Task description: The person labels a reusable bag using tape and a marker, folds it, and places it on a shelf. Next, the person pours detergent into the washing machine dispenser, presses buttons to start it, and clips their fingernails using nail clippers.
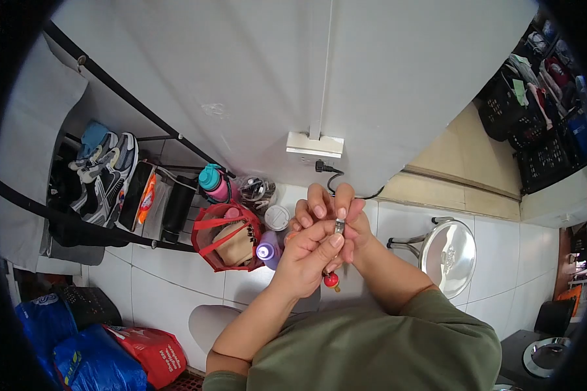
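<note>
My left hand point(306, 255) is closed, its thumb and index finger pinching a small silver nail clipper point(339, 226). A red, ball-shaped charm with a yellowish tip point(332, 281) hangs below the fingers; its link to the clipper is hidden. My right hand point(353, 221) meets the left from the other side, its fingers bent and apart. The clipper's end lies against the right hand's fingers, though exactly which nail it touches is too small to make out.
Left of my hands stand a red tote bag point(205, 225), a purple bottle point(268, 251) and a teal-lidded bottle point(214, 181). A shoe rack point(169, 135) is farther left, above shopping bags point(98, 362). To the right is a shiny round stool point(449, 259). A plugged cord point(332, 171) lies ahead.
</note>
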Tool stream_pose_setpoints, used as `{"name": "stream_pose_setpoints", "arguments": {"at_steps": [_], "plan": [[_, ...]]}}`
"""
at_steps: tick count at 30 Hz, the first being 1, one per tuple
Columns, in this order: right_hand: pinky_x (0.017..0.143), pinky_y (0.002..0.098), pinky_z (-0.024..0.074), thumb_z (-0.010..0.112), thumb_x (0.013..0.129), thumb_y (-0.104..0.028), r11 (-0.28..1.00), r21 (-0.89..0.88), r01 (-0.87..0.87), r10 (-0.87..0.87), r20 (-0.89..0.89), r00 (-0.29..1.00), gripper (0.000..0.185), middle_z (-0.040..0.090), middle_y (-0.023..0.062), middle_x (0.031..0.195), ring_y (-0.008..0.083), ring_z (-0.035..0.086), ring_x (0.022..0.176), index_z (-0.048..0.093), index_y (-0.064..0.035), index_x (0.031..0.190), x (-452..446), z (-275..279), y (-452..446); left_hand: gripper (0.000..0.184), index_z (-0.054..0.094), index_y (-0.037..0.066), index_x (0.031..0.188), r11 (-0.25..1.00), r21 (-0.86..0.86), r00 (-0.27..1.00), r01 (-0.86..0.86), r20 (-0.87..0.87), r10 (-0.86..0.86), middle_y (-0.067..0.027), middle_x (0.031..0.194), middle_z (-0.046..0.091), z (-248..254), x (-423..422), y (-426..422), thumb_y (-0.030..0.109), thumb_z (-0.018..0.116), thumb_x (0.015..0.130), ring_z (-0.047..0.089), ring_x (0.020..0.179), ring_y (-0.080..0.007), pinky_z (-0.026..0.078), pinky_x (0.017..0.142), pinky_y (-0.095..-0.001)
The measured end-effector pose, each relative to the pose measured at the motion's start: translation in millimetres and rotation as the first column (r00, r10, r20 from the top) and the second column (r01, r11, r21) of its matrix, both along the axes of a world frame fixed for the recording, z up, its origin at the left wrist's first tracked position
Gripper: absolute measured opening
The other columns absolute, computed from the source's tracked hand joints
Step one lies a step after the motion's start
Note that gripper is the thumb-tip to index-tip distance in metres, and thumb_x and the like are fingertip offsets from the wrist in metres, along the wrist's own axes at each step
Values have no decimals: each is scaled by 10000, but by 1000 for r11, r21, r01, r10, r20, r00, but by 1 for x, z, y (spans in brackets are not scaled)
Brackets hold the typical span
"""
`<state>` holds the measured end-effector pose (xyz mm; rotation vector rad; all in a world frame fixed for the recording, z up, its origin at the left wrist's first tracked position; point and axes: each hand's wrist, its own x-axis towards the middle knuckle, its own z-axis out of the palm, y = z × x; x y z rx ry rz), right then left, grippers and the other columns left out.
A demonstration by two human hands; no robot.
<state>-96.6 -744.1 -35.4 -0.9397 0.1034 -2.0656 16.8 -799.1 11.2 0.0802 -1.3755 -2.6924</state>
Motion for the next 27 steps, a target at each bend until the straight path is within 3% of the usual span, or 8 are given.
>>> {"name": "stream_pose_setpoints", "arguments": {"at_steps": [7, 13, 19, 27], "plan": [[990, 447, 389, 503, 992, -501, 996, -5, -94, 94, 131, 987, 287, 454, 25, 1055, 223, 480, 1031, 520, -219, 939, 8, -3, -1, 300, 600, -52, 1189, 1000, -15, 999, 21, -36, -22, -72, 821, 596, -6, -4, -2, 176, 486, 1030, 423, 619, -73, 353, 568, -215], [999, 441, 379, 523, 987, -493, 993, -10, -114, 114, 132, 985, 278, 454, 21, 1073, 218, 469, 1044, 511, -221, 930, 7, -2, -1, 294, 605, -43, 1218, 994, 88, 997, 66, -51, -62, -48, 845, 630, -11, -4, -5, 136, 475, 1026, 440, 613, -52, 356, 547, -183], [1004, 435, 372, 493, 995, -502, 995, -40, -91, 94, 82, 992, 292, 456, 25, 1082, 219, 469, 1063, 511, -219, 928, 6, -4, -3, 312, 613, -73, 1168, 998, 67, 1000, 18, 7, -18, -73, 832, 617, 10, -3, -2, 170, 493, 1012, 419, 599, -56, 342, 528, -196], [1027, 447, 367, 477, 992, -522, 992, -27, -123, 125, 106, 986, 313, 455, 28, 1093, 222, 472, 1078, 514, -217, 929, 6, -4, -2, 321, 611, -78, 1171, 987, 113, 993, 112, 15, -114, -72, 820, 617, 4, -2, -10, 172, 484, 1015, 421, 596, -60, 345, 528, -200]]}}
